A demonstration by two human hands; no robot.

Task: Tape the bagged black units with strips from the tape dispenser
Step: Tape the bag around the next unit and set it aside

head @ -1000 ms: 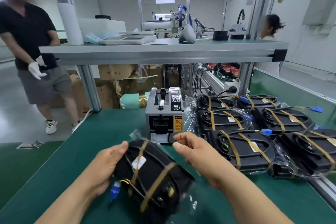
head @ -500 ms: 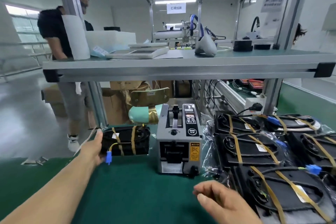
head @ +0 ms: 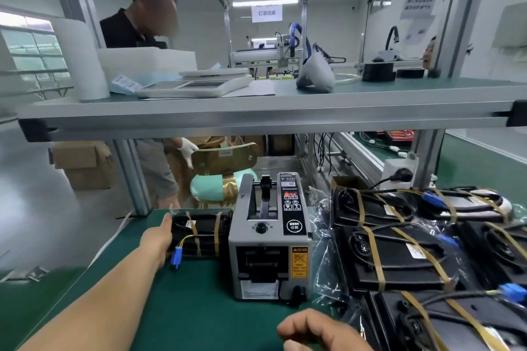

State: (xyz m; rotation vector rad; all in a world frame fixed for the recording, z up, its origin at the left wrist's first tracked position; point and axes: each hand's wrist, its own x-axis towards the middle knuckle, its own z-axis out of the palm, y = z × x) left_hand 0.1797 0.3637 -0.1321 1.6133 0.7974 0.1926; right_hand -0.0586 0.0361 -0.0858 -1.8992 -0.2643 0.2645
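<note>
Since half a second ago the left hand [head: 156, 239] has carried the taped unit [head: 199, 236] the last stretch to the far side of the bench, and the unit now lies on the green mat [head: 199, 308] just left of the tape dispenser [head: 269, 239], its right end touching or nearly touching the casing. That hand holds the unit's left end, thumb up along the bag, the other fingers hidden behind it. Two tan strips cross this unit and its blue connector [head: 176, 255] hangs at the front, so it looks finished and is being parked. Low at the frame's bottom edge, the right hand [head: 316, 330] has shifted little; its fingers are loosely curled with nothing in them. To the dispenser's right the stacked units [head: 399, 259] lie in their bags, each one in view already crossed by strips. By my reading most of the work is done: I see no unit plainly untaped, though the pile hides some. Whether a fresh strip waits at the dispenser's mouth is too dark to tell
</note>
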